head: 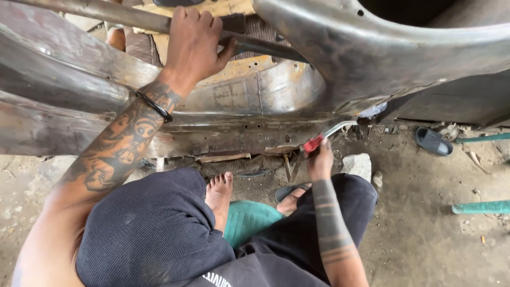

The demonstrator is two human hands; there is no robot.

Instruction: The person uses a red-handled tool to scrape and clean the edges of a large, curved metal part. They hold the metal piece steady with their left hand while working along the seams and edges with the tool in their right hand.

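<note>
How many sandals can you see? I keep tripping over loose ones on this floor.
2. One dark sandal lies loose on the ground at right, near the car body. Another sits under the right foot. Others may be hidden.

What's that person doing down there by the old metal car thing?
A person sits low on a green stool, barefoot, facing a bare, rusty metal car body. The left hand grips a metal bar up on the body. The right hand holds a tool with a red handle against the body's bottom edge. A dark sandal and a stone lie on the dirt floor nearby.
</note>
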